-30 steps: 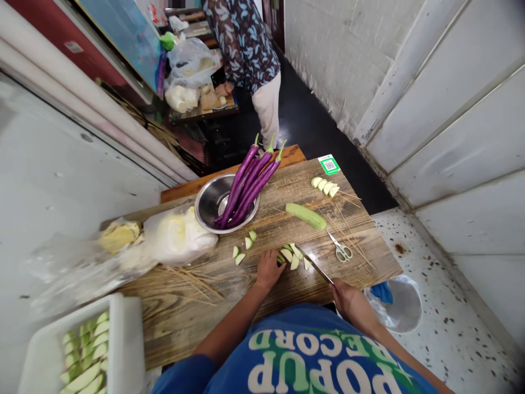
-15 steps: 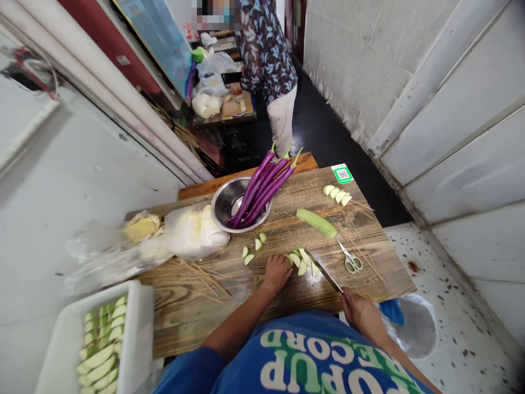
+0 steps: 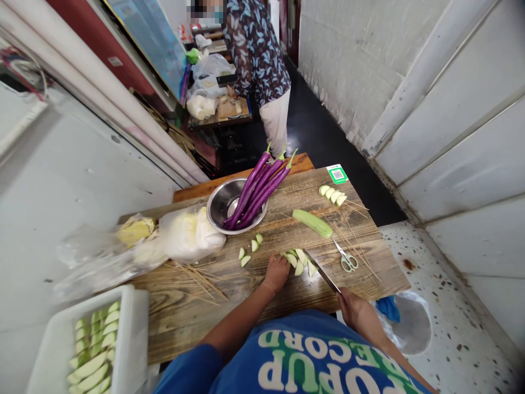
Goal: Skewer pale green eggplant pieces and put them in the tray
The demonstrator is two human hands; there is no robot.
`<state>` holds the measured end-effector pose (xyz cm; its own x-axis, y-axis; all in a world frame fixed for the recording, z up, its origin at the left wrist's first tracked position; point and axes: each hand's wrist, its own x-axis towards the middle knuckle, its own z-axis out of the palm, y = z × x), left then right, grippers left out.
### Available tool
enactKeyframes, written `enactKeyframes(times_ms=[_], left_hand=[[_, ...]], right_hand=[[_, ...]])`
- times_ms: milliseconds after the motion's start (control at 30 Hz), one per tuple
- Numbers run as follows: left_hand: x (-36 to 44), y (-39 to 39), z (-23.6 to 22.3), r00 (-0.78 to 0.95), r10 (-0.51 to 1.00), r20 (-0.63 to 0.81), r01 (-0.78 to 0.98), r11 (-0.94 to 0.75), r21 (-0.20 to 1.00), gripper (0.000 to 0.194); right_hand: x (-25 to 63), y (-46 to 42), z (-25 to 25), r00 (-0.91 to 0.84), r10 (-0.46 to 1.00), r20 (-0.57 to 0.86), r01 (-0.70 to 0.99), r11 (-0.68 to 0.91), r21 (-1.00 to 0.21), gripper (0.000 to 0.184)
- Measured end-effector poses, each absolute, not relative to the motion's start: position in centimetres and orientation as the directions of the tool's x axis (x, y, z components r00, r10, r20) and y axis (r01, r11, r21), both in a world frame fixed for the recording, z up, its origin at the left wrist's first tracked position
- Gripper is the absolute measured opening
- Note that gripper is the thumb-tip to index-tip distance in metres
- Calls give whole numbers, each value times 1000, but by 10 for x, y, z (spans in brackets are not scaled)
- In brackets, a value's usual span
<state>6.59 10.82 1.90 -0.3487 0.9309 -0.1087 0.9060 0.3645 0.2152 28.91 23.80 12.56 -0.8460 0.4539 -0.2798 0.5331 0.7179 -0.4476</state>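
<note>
My left hand [image 3: 275, 272] rests curled on the wooden table [image 3: 197, 306], its fingers pressed on a heap of cut green vegetable pieces [image 3: 298, 259]. My right hand [image 3: 353, 308] grips the handle of a knife [image 3: 322, 271]; the blade points up-left and touches the heap. A peeled green half vegetable [image 3: 312, 222] lies just beyond. Three loose slices [image 3: 249, 249] sit to the left of my left hand.
A steel bowl [image 3: 225, 203] holds long purple eggplants [image 3: 257, 189]. Scissors [image 3: 345, 257] and bamboo skewers [image 3: 356, 241] lie at right, more slices [image 3: 332, 194] near a green QR card [image 3: 337, 174]. Plastic bags [image 3: 180, 234] at left, white tray of slices [image 3: 92, 350] lower left, a bin [image 3: 406, 323] right. Another person [image 3: 258, 60] stands behind.
The camera view shifted slightly. My hands stay on the heap and the knife, with the blade still at the pieces.
</note>
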Motion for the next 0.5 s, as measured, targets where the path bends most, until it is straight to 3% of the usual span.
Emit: enactKeyframes(times_ms=[167, 333, 500], left_hand=[[63, 102, 36, -380, 923, -65, 890, 384, 248, 20], [56, 57, 41, -504, 859, 93, 812, 435, 388, 21], [56, 16, 25, -373, 922, 103, 844, 292, 451, 20]], right_hand=[[287, 241, 128, -854, 450, -259, 519, 740, -426, 36], [272, 237, 130, -869, 449, -208, 493, 752, -438, 36], [253, 219, 124, -881, 335, -334, 456, 788, -413, 31]])
